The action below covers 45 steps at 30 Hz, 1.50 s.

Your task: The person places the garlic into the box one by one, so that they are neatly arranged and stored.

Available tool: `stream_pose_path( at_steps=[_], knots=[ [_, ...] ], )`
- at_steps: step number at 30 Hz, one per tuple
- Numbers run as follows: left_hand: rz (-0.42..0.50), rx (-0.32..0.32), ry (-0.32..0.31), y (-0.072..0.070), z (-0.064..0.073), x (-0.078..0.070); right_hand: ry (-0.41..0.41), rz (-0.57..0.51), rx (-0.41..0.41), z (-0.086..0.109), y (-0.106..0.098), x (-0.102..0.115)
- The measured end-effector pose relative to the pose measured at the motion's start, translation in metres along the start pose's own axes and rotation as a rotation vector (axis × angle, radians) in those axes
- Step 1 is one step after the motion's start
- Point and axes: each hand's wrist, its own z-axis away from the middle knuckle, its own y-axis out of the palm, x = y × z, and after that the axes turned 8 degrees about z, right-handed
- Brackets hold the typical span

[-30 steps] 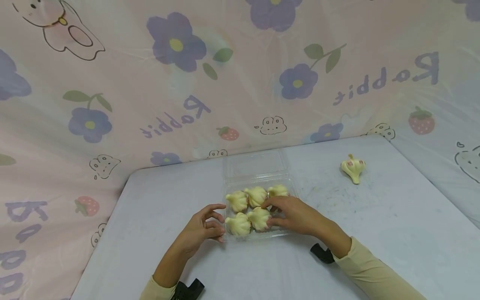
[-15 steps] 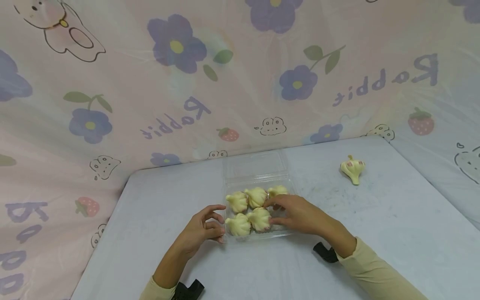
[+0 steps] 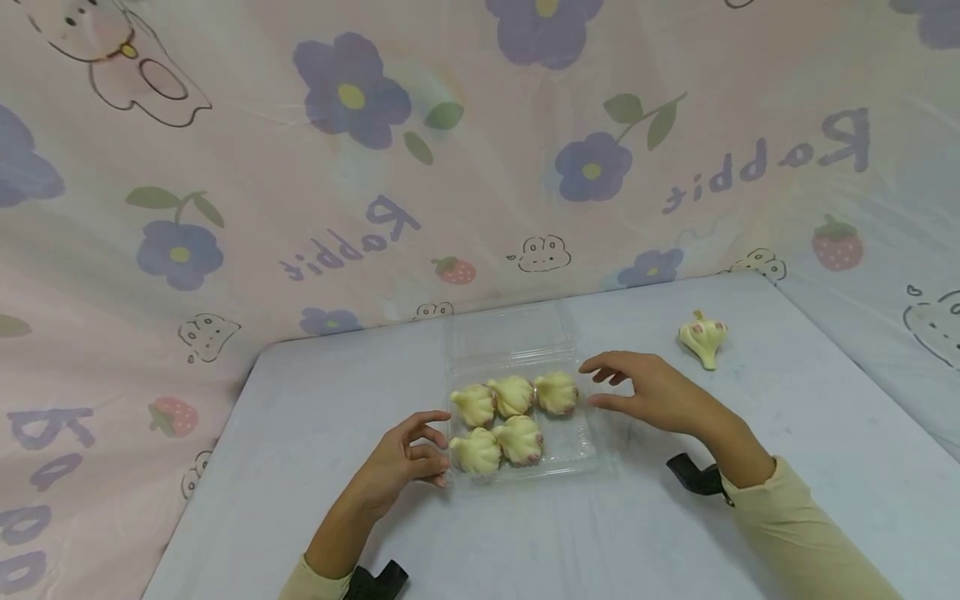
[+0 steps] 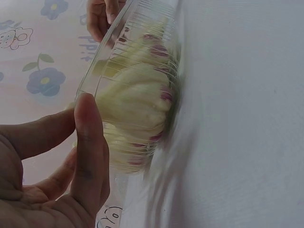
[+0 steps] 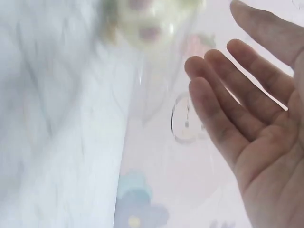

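Note:
A clear plastic clamshell box (image 3: pixel 566 471) lies with its lid (image 3: pixel 510 329) folded back. Several pale garlic bulbs (image 3: pixel 474 450) sit inside, three along the back row and two in front; bare plastic shows at the front right. My left hand (image 3: pixel 397 458) rests its fingertips against the box's left side, thumb and index finger apart along it. In the left wrist view the thumb (image 4: pixel 89 137) touches the rim. Just off the box's back right corner, my right hand (image 3: pixel 660 392) hovers with loosely bent fingers, holding nothing. Another garlic bulb (image 3: pixel 703 340) lies alone farther right.
A white-covered table (image 3: pixel 337 383) lies below the hands. Behind and beside it hangs a pink printed curtain (image 3: pixel 480 167). Black wrist devices sit at the left (image 3: pixel 375 581) and right (image 3: pixel 693 475) forearms.
My right hand has lifted out of the box's right end and moved right and back, uncovering the back right garlic bulb. My left hand stays where it was.

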Motion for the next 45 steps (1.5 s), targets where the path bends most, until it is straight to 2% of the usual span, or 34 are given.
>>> stream_pose_path(
  at_steps=[14, 24, 27, 30, 35, 42, 45],
  knots=[
    [0.013, 0.007, 0.003, -0.001, 0.001, -0.001, 0.173, 0.106, -0.06, 0.03, -0.039, -0.065],
    [0.006, 0.005, 0.002, 0.0, 0.001, -0.003, 0.307, 0.141, -0.103, 0.045, -0.047, -0.098],
    [0.006, 0.006, -0.001, 0.0, 0.001, -0.003, 0.317, 0.157, -0.116, 0.046, -0.046, -0.104],
    [0.01, 0.005, -0.003, 0.0, 0.001, -0.002, 0.293, 0.156, -0.128, 0.045, -0.045, -0.109],
    [0.016, 0.003, -0.004, 0.0, 0.002, -0.002, 0.276, 0.133, -0.097, 0.044, -0.043, -0.115],
    [0.017, 0.004, -0.004, 0.001, 0.002, -0.003, 0.261, 0.154, -0.138, 0.045, -0.043, -0.115],
    [0.017, 0.005, -0.005, 0.001, 0.001, -0.003, 0.263, 0.166, -0.129, 0.046, -0.043, -0.115]
  ],
)
